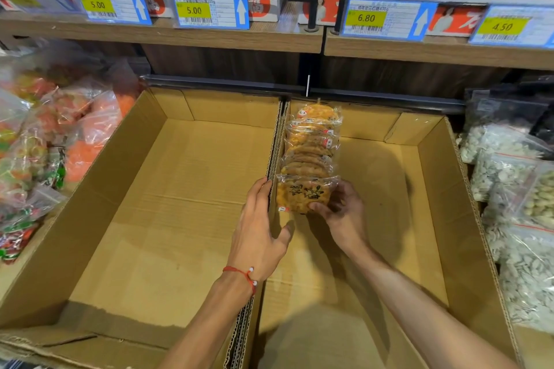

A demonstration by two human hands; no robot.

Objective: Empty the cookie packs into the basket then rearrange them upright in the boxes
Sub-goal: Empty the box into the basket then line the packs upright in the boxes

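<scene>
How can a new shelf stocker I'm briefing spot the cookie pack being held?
Under the wooden shelf with price tags, look in the right cardboard box. A row of upright cookie packs lines its left wall. The front pack, held by the right hand, alone shows big black characters.

The left box [168, 219] is lying open from above across the centre-left of the frame, its bare floor giving free passage. In the right box [398, 219], a row of cookie packs [311, 147] is standing upright against the left wall, filling that strip from the back to mid-frame; the floor right of it and below it in the frame is lying bare. The double cardboard wall [274, 144] is barring sideways passage between the boxes. The left hand [260, 228] is lying over that wall and the right hand [340, 210] is gripping the front pack [302, 195], crowding the row's near end. A wooden shelf [209, 36] is running across the top, above the boxes' far ends. Bagged sweets [60, 135] are hemming the left edge, bagged seeds [509, 189] the right.
</scene>
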